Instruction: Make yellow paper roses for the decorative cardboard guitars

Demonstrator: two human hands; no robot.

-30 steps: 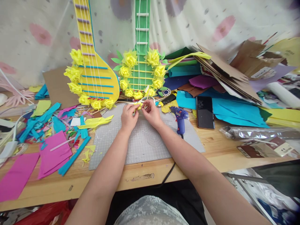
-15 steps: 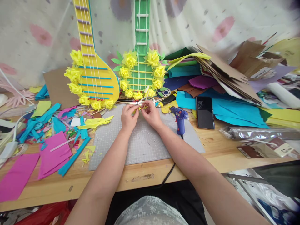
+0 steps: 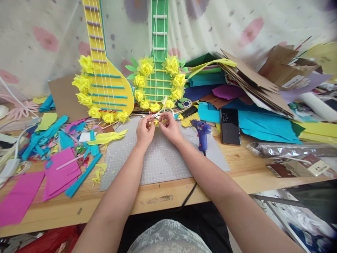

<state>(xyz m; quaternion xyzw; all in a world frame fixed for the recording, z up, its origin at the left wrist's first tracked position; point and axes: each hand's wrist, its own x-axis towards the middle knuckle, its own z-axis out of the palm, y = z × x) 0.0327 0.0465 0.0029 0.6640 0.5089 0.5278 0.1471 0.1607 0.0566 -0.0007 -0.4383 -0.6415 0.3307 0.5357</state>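
Over the grey cutting mat [image 3: 158,165], the left hand [image 3: 144,131] and right hand [image 3: 170,128] pinch a small yellow paper piece [image 3: 157,122] between fingertips; their fingers mostly hide its shape.

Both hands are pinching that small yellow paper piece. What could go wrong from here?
The thin yellow paper piece, pinched between left hand and right hand, may tear or crumple. The scissors lie just beyond the fingertips and could nick one. The glue gun sits beside the right wrist; a bump might topple it.
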